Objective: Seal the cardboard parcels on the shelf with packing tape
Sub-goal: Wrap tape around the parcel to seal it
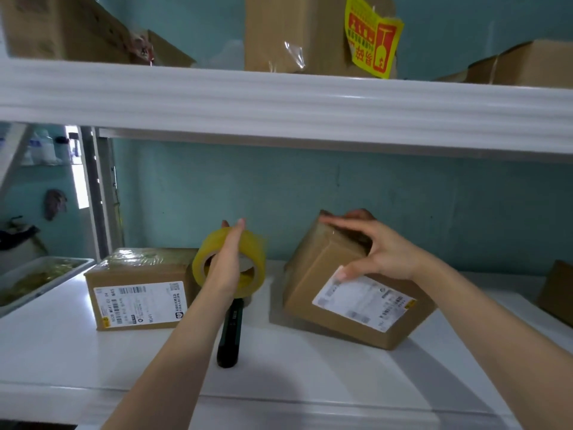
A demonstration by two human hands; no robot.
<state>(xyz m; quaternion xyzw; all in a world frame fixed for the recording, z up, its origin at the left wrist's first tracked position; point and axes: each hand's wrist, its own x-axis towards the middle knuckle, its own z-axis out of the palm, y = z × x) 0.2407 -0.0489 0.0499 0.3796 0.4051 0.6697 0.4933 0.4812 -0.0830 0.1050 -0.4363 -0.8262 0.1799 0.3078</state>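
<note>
Head view
Left hand (228,259): lies across the yellow tape roll (254,252) with straight fingers; I cannot tell if it grips.
Right hand (381,249): clamped on the tilted parcel (313,283), fingers over the top edge, thumb on the label.
Tilted parcel: on the white shelf (310,383), right of the roll.
Second parcel (139,274): flat, just left of the roll.

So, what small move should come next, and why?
Probably carry the tape dispenser right, to the top of the tilted box. The right hand holds that box tipped up, the left hand rests on the tape roll, and the other box shines with tape.
</note>
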